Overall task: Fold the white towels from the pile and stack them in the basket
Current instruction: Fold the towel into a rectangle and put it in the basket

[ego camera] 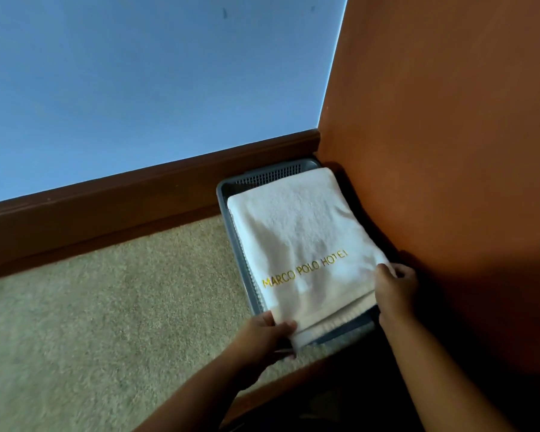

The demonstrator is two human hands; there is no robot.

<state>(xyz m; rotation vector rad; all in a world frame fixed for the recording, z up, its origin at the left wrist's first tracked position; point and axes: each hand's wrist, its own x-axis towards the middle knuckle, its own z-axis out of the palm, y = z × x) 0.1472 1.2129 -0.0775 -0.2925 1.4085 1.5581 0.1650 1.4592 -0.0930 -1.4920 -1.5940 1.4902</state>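
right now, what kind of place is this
Probably a hotel room: the folded white towel reads MARCO POLO HOTEL, and the grey basket sits on carpet.

— Anything to read?
— "MARCO POLO HOTEL", in gold capitals, stitched slantwise on the folded white terry towel (300, 232).
— Fully legible?
— Nearly; final letter hard to make out.

The towel (300, 241) is white terry cloth, nubbly and matt, with yellow stitched letters. The basket (231, 188) looks like grey plastic with mesh walls. The carpet (106, 307) is rough beige pile. The skirting board (138, 198) is dark, smooth wood.
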